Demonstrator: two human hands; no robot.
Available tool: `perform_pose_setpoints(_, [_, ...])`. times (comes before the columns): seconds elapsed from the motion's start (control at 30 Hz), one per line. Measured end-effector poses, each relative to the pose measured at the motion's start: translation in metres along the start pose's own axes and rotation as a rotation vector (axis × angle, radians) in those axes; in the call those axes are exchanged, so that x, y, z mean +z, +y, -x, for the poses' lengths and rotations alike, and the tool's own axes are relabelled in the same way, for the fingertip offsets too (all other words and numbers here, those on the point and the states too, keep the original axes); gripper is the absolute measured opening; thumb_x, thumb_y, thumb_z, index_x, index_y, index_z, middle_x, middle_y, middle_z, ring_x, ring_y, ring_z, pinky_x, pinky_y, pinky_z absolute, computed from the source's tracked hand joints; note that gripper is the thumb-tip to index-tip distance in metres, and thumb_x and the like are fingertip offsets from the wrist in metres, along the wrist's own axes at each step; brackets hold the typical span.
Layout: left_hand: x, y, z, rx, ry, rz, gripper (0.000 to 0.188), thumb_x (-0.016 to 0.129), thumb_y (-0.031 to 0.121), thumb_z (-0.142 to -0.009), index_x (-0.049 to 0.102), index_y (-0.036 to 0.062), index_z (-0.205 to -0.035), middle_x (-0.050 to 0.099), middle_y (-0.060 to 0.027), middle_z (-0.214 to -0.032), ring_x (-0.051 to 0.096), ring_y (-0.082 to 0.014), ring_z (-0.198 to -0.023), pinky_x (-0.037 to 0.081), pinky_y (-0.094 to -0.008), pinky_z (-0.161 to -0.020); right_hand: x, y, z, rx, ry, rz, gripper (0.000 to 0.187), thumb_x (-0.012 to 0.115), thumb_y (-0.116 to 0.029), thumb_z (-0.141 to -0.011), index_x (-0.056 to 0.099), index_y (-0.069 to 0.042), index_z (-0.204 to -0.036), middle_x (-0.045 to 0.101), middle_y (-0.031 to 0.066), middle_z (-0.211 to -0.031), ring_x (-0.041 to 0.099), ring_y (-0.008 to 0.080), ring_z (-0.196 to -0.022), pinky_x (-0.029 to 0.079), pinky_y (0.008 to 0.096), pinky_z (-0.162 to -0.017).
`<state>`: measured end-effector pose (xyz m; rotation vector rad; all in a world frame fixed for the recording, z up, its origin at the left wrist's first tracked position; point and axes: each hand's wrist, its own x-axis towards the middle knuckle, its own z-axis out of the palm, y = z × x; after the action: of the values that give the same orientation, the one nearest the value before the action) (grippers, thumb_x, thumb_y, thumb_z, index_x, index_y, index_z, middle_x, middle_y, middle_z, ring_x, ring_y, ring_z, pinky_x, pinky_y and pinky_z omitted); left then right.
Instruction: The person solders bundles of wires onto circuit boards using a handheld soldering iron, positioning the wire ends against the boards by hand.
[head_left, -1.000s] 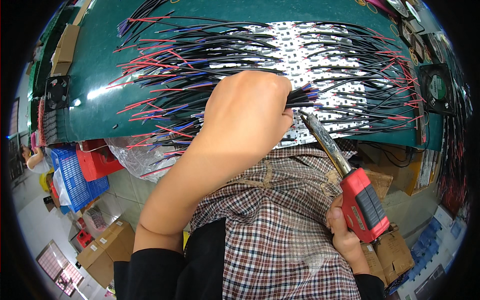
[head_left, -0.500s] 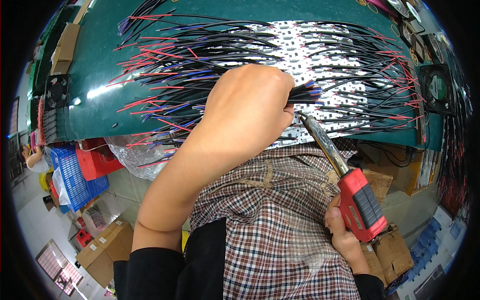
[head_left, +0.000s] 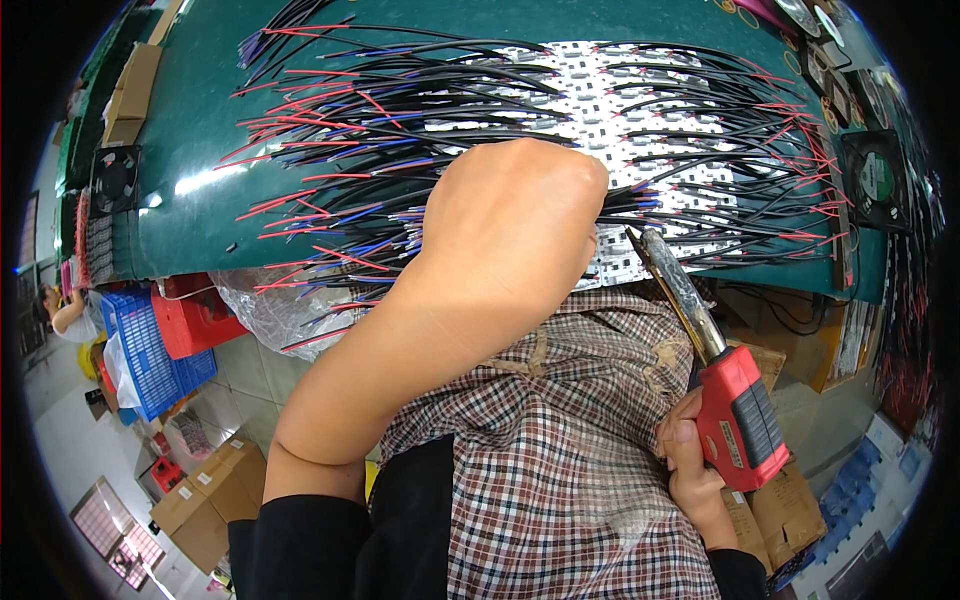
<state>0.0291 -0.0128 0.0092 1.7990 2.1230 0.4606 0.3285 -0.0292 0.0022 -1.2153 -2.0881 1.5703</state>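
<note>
Nearest, the right hand (head_left: 692, 470) grips a red plastic soldering iron (head_left: 738, 420); its dull metal barrel runs up-left, tip just beside the white strips (head_left: 640, 110). Beyond, the left hand (head_left: 515, 215) curls over thin black wires (head_left: 400, 130) fanned left of those strips on the green bench (head_left: 200, 110); its grasp is hidden.

Red, black and blue wires (head_left: 330, 150) cross a dark green table (head_left: 200, 140).

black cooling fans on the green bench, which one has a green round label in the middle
The black square cooling fan at the bench's right edge; its hub carries a green round label. The other black fan, at the left edge, shows a dark hub with no green.
</note>
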Motion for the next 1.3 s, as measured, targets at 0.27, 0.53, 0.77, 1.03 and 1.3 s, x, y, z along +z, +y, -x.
perform_pose_setpoints(0.27, [0.0, 0.0, 0.002, 0.009, 0.03, 0.06, 0.02, 0.073, 0.015, -0.079, 0.063, 0.0006, -0.086, 0.065, -0.0184, -0.075, 0.065, -0.0387, -0.073, 0.05, -0.0467, -0.065, 0.001, 0.002, 0.005, 0.089, 0.086, -0.195, 0.025, 0.055, -0.013, -0.099, 0.047, 0.001, -0.118, 0.047, 0.0039, -0.071, 0.037, 0.0074, -0.048, 0.039, 0.0248, -0.05])
perform_pose_setpoints(0.53, [-0.006, -0.003, 0.01, -0.049, 0.026, 0.115, 0.021, 0.067, 0.011, -0.085, 0.059, 0.0008, -0.102, 0.064, -0.0206, -0.082, 0.063, -0.0421, -0.08, 0.049, -0.0468, -0.068, 0.0, -0.005, 0.003, 0.077, 0.163, -0.4, 0.032, 0.058, -0.018, -0.099, 0.045, 0.002, -0.121, 0.045, 0.0031, -0.064, 0.035, 0.006, -0.044, 0.039, 0.0252, -0.048])
perform_pose_setpoints(0.77, [-0.025, 0.02, 0.02, -0.042, 0.375, 0.1, 0.019, 0.069, 0.0, -0.081, 0.062, 0.0004, -0.098, 0.065, -0.016, -0.085, 0.064, -0.0386, -0.079, 0.05, -0.0402, -0.068, -0.003, -0.002, 0.014, 0.079, 0.143, -0.354, 0.033, 0.058, -0.02, -0.1, 0.044, 0.001, -0.121, 0.047, 0.0045, -0.068, 0.036, 0.0066, -0.045, 0.039, 0.0252, -0.049])
perform_pose_setpoints(1.03, [0.008, 0.017, 0.035, -0.111, 0.168, 0.2, 0.019, 0.077, 0.009, -0.077, 0.066, 0.0024, -0.09, 0.067, -0.0138, -0.073, 0.067, -0.0323, -0.066, 0.051, -0.0385, -0.06, -0.015, -0.001, 0.022, 0.197, -0.008, -0.044, 0.02, 0.068, -0.014, -0.09, 0.066, -0.001, -0.105, 0.066, 0.0093, -0.085, 0.065, 0.0216, -0.077, 0.052, 0.0352, -0.071])
perform_pose_setpoints(1.3, [0.018, 0.017, 0.033, -0.099, 0.199, 0.118, 0.019, 0.079, 0.013, -0.076, 0.067, 0.0017, -0.086, 0.065, -0.0152, -0.071, 0.065, -0.0338, -0.064, 0.05, -0.0416, -0.059, -0.009, 0.001, 0.011, 0.16, -0.004, -0.005, 0.016, 0.071, -0.01, -0.085, 0.067, -0.001, -0.098, 0.065, 0.0111, -0.087, 0.065, 0.0278, -0.076, 0.052, 0.0367, -0.068])
